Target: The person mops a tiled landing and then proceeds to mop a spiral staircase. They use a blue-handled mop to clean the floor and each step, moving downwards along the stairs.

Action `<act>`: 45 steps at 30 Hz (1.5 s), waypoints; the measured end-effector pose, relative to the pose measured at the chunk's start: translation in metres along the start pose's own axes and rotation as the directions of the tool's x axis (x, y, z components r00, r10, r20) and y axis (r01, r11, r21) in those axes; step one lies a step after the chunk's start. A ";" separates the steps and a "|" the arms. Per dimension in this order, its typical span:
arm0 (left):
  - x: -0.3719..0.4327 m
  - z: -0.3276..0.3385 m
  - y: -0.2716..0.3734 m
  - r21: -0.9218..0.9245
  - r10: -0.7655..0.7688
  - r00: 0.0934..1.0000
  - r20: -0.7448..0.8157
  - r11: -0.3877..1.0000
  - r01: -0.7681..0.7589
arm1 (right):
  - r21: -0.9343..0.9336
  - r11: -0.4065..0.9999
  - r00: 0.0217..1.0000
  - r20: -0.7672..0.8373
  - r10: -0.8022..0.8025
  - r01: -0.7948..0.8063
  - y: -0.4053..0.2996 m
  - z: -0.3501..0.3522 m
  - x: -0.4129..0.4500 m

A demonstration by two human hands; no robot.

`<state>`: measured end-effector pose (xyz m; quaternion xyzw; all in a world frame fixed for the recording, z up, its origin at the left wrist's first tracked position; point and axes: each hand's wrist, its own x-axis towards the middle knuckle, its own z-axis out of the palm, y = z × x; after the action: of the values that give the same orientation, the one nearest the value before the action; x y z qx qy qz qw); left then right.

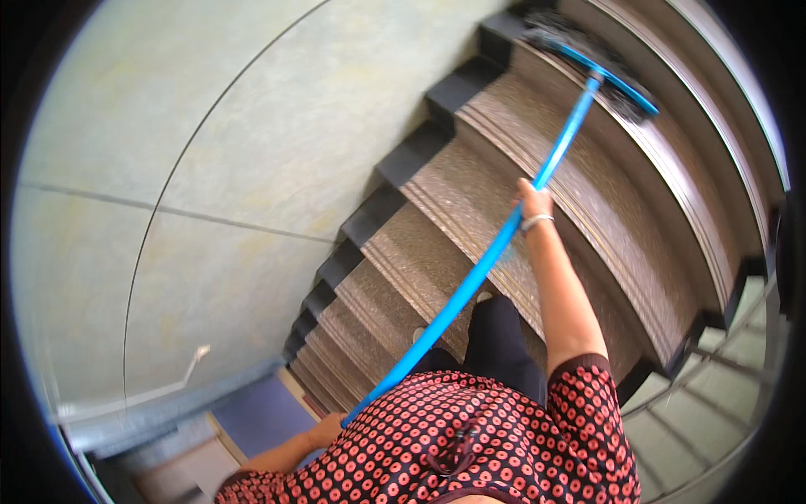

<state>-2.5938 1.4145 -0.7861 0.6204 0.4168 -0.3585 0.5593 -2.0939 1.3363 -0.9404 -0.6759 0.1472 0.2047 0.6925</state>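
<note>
A long blue mop handle [469, 283] runs from the lower left up to the top right. My right hand [535, 200], with a bracelet at its wrist, is closed round the middle of the pole. Near the pole's lower end, beside my waist, my left hand [329, 431] grips it; its fingers are partly hidden. At the far end, a dust mop head with dark grey fringe [620, 104] and a blue frame [576, 58] lies slanting across a speckled stone stair step, close to the wall side.
Speckled stone steps [434, 233] with ridged edges climb towards the top right. Black skirting [409, 151] and a pale wall [252, 126] border them on the left. A metal railing [711, 359] stands at the right. My feet are on the steps below the pole.
</note>
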 end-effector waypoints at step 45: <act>-0.080 -0.039 -0.115 0.055 -0.068 0.879 -0.473 0.993 0.107 | -0.061 0.987 0.977 0.145 0.155 -0.148 0.105 0.141 -0.091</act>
<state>-2.7313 1.4467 -0.7542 0.6911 0.5528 -0.2386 0.3998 -2.2348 1.4690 -0.9826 -0.6627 0.1410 0.3103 0.6668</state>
